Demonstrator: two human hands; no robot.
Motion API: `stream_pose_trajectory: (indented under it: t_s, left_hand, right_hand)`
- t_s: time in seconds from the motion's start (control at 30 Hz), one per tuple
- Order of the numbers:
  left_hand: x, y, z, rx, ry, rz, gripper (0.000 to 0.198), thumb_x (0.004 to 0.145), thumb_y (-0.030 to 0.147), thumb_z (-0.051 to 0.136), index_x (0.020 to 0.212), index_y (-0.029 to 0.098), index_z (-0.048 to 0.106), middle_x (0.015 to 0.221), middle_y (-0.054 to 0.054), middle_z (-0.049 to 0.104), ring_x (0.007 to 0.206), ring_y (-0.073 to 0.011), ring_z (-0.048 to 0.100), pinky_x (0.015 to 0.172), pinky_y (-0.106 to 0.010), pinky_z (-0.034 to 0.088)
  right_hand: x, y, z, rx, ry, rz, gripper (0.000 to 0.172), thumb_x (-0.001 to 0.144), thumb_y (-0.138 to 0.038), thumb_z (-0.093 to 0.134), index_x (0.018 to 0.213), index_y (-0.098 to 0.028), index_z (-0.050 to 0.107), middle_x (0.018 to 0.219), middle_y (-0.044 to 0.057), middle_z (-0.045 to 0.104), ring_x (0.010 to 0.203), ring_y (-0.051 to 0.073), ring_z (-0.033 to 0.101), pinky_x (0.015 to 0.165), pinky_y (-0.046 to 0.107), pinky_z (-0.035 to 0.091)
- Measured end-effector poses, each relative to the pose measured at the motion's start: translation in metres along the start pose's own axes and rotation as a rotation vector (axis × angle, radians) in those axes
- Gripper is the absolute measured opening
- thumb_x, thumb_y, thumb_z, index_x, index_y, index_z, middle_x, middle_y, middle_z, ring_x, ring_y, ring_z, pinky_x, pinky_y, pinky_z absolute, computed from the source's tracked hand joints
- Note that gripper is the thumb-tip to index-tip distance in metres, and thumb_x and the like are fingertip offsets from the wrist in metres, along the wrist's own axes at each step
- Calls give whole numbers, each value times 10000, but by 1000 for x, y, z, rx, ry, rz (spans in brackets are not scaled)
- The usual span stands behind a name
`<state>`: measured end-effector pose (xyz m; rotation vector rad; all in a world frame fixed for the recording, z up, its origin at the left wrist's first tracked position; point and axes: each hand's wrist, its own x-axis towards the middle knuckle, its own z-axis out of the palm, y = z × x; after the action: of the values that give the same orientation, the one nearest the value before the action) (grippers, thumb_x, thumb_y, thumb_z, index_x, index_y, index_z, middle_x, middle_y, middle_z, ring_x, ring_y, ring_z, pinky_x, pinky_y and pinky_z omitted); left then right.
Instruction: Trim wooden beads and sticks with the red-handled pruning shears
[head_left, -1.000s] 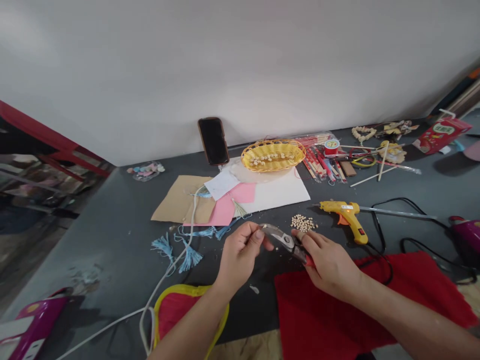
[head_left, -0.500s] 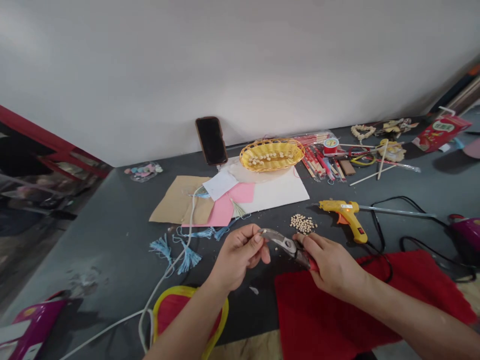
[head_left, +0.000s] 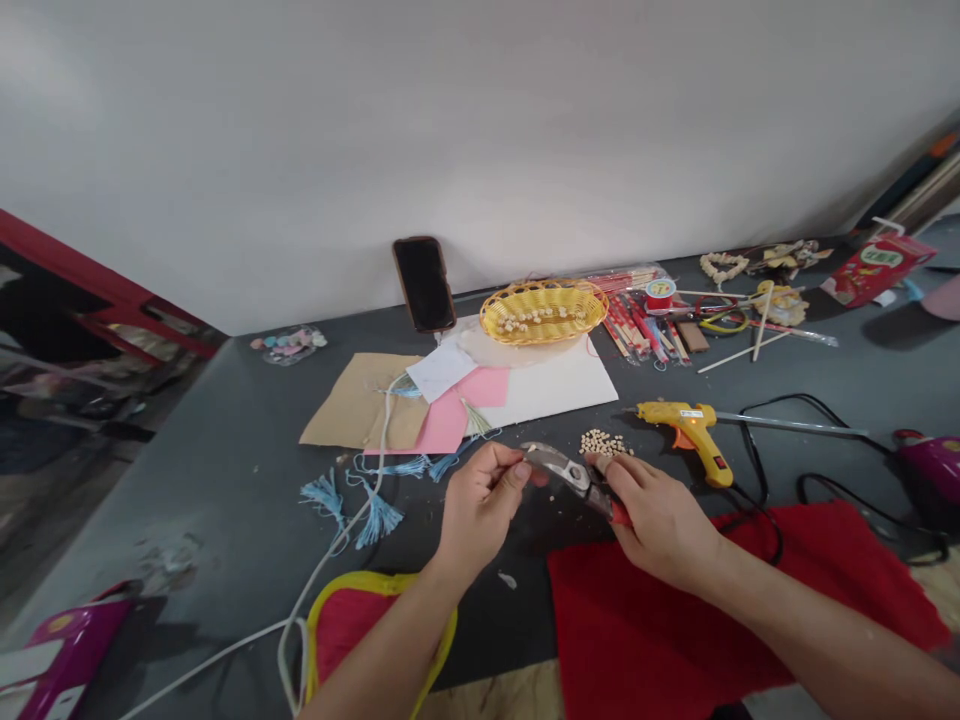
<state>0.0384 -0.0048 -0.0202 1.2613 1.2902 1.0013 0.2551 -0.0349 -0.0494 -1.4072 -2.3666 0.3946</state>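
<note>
My right hand (head_left: 656, 515) is closed round the red handles of metal cutting pliers (head_left: 564, 470), whose jaws point left. My left hand (head_left: 480, 505) is pinched at the jaw tips, holding something too small to make out. Both hands hover above the dark grey table (head_left: 225, 470), just in front of a small heap of pale wooden beads (head_left: 604, 441). A few tiny crumbs lie on the table below the pliers.
A yellow glue gun (head_left: 694, 428) with black cable lies right of the beads. Red cloth (head_left: 675, 620) covers the near right. Behind are a yellow basket (head_left: 544, 310), white and pink paper (head_left: 555, 385), a phone (head_left: 424, 283), blue tassels (head_left: 352, 495), a white cable (head_left: 330, 560).
Both hands with the pliers shifted slightly up and away from me, nearer the bead heap. The grips stay the same.
</note>
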Motion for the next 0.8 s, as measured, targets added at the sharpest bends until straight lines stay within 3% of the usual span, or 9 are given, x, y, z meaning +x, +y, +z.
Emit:
stream_pose_trajectory:
  t_s: [0.17, 0.4, 0.53, 0.67, 0.8]
  left_hand:
    - [2, -5, -4, -180, -124, -58, 343, 776, 470, 671, 748, 167, 512, 651, -55, 709, 372, -35, 309, 387, -187, 215]
    - [4, -3, -6, -421, -237, -153, 379, 743, 422, 734, 690, 171, 455, 551, -33, 672, 326, -8, 253, 356, -164, 147]
    - [4, -1, -6, -430, -243, -184, 386, 730, 425, 745, 693, 174, 455, 540, -25, 665, 321, -6, 249, 353, -163, 136]
    - [1, -2, -3, -378, -226, -160, 364, 749, 434, 725, 705, 164, 485, 570, -40, 685, 332, -10, 272, 363, -173, 166]
    - [-1, -3, -2, -304, -200, -111, 324, 782, 431, 695, 747, 158, 522, 681, -74, 731, 360, -23, 348, 383, -187, 223]
  right_hand:
    - [0, -1, -1, 33, -19, -8, 612, 717, -81, 456, 1325, -141, 443, 1208, 144, 609, 1091, 279, 593, 924, 452, 525]
    - [-1, 0, -2, 124, -30, -32, 631, 705, -72, 467, 1331, -142, 432, 1195, 133, 605, 1102, 269, 585, 952, 430, 515]
    - [-3, -2, -3, 106, -37, -21, 573, 709, -77, 455, 1279, -131, 467, 1128, 138, 629, 1016, 266, 627, 882, 425, 545]
    - [-5, -5, -4, 35, -41, -5, 468, 742, -92, 437, 1202, -142, 511, 1031, 122, 675, 826, 250, 681, 702, 370, 577]
    - [-3, -3, -4, -41, -6, 28, 463, 745, -81, 451, 1196, -169, 513, 1106, 116, 676, 872, 238, 691, 688, 315, 561]
